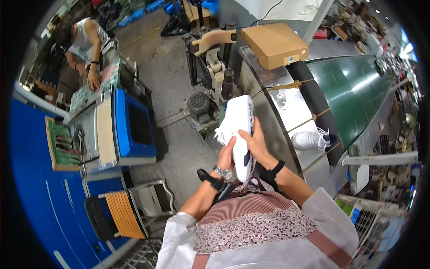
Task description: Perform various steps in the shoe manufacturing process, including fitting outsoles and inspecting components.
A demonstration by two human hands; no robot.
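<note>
Resting on metal bench [268,123] beyond held white shoe [237,121]: closed cardboard box [277,42]

A brown cardboard box [275,45] rests on a metal surface [274,145] near a green belt [351,85], while to the left are a motor [199,104], an orange-slatted chair [124,214], a blue-framed machine [135,123] and, farther off, a person [85,42] bending forward.

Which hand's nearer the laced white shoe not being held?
Right. The right hand is left of that shoe, apart from it; the left hand is farther left, across the held shoe.
</note>
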